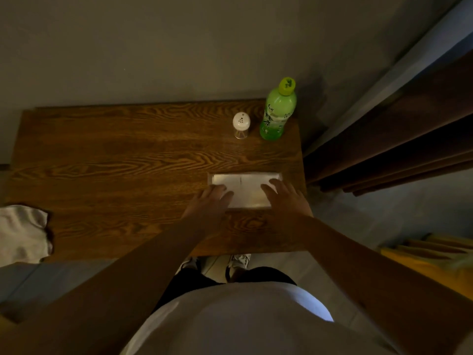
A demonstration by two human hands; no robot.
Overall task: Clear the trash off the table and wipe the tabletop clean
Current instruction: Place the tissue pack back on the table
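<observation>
Both hands rest flat on the tissue pack (244, 187), which lies on the table (115, 162) near its right edge. The left hand (208, 201) covers the pack's near left corner and the right hand (284, 198) its near right corner, fingers spread and loose, gripping nothing yet. That 2-handed placement looks meant to steady the pack or lift it by both ends. Beyond the pack stand 2 upright items: a shaker (240, 125) and, just right of it, a green bottle (277, 111), likely trash to clear. Far left of the pack, a white cloth (23, 233) drapes over the near edge, handy for wiping.
</observation>
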